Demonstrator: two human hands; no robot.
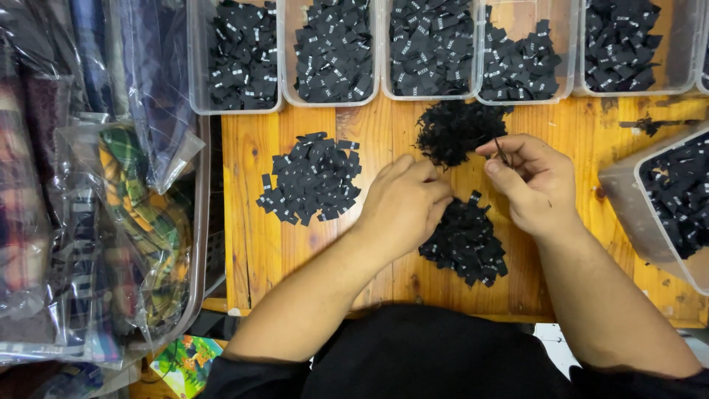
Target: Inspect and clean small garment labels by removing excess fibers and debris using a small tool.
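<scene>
Over a wooden surface [258, 251], the right hand [535, 185] pinches a thin black strip [501, 151] w/ thumb & forefinger beside a tangled black heap [450, 129], the left hand [405, 207] curled shut betw. two label piles [465, 244].

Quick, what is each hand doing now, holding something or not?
Left hand: fingers curled, resting by the lower tag pile; holding anything cannot be told.
Right hand: pinching a thin black thread.

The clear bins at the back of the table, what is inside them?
Each clear bin holds small black fabric labels in loose heaps. The bin bottoms are mostly covered, so their depth cannot be told.
</scene>
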